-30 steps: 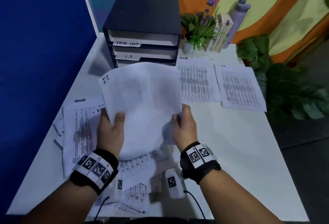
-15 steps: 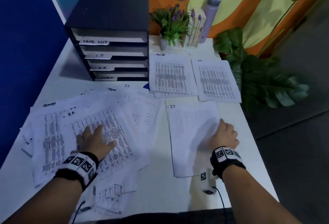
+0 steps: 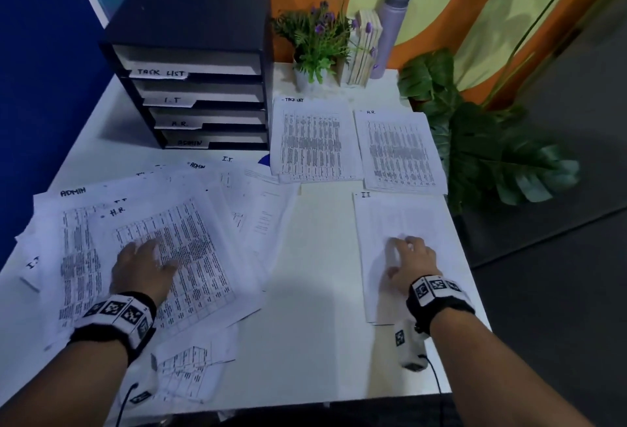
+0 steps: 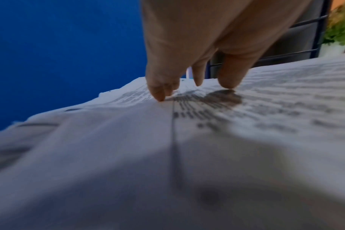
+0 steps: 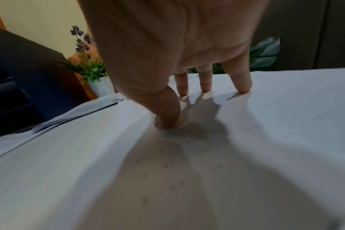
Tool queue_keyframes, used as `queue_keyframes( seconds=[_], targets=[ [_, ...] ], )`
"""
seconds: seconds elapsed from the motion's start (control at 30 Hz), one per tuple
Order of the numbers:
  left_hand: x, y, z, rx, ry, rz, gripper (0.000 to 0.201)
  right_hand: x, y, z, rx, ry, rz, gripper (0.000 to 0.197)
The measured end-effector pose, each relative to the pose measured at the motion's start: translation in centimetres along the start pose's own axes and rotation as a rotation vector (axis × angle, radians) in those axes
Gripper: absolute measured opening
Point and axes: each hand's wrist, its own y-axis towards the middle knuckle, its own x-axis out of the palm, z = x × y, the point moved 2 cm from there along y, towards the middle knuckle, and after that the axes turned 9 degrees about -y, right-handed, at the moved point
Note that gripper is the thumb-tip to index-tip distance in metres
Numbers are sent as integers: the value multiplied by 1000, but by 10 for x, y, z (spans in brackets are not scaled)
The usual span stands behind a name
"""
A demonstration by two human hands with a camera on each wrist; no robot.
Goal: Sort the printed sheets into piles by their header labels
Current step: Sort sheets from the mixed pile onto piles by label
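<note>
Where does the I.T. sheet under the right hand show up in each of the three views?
Head: the I.T. sheet lies at right of the table, near the H.R. pile, fingertips of the right hand on it.
Left wrist: not in it; that paper is the H.R. sheet.
Right wrist: fills the lower frame, under the fingertips.
Shared landmark: the potted plant.

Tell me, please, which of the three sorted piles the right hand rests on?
The I.T. pile, nearest the person; the right hand lies on it. The TASK LIST pile and H.R. pile lie untouched.
</note>
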Motion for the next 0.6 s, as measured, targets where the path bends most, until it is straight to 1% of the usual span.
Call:
queue_keyframes(
  seconds=[0.03, 0.1, 0.17, 0.23, 0.27, 0.33, 0.4, 0.43, 0.5, 0.53, 0.6],
  targets=[
    [-4, -2, -3, -39, -7, 44, 61, -2, 4, 6, 7, -4, -10, 60],
    [-14, -4, -13, -161, 8, 85, 65, -8, 10, 10, 27, -28, -36, 59],
    [-23, -6, -24, -287, 10, 64, 79, -16, 12, -1, 66, -67, -42, 57],
    [-31, -6, -30, -343, 13, 35, 99, -24, 10, -31, 59, -93, 24, 55],
    [-34, -7, -30, -343, 12, 33, 107, -26, 7, -54, -2, -73, 80, 53],
    [-37, -6, -30, -330, -11, 6, 117, -27, -3, -110, -235, 64, 160, 46],
    [-38, -5, -29, -307, -24, -46, 124, -23, -20, -167, -477, 236, 133, 41],
    [-37, -6, -29, -288, -34, -60, 125, -19, -29, -194, -550, 289, 96, 41],
    [-34, -11, -29, -224, -47, -76, 120, -13, -43, -235, -618, 353, 59, 47],
    [-32, -13, -29, -181, -44, -88, 117, -10, -47, -250, -617, 370, 43, 53],
    [-28, -17, -28, -90, -42, -128, 114, -2, -50, -266, -548, 386, -13, 68]
  ],
)
